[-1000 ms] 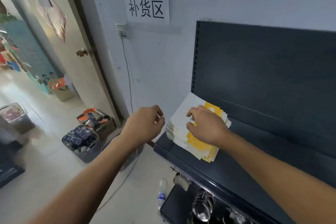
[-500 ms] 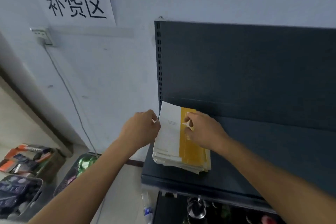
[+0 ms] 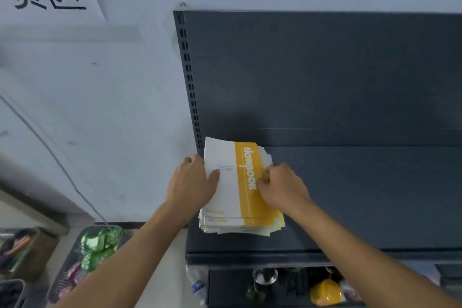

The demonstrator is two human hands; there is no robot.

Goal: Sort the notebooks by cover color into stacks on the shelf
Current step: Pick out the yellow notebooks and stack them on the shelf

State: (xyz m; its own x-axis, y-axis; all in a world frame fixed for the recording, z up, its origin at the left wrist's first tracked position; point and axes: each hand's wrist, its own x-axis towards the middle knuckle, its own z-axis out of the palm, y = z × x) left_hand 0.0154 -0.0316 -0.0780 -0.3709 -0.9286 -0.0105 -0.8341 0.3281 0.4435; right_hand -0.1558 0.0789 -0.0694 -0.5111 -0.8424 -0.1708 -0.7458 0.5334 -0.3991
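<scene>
Gripping a stack of white-and-yellow notebooks [image 3: 228,197] lying flat at the left end of the dark shelf [image 3: 362,197]: left hand [image 3: 191,182] clasping its left edge, thumb on the cover; right hand [image 3: 282,189] curled on its right edge, apart from the left.

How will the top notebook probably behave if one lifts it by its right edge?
The top notebook looks thin and soft-covered, so it would likely bend and weigh little. The stack beneath is fanned unevenly, so covers may slide when pushed.
</scene>
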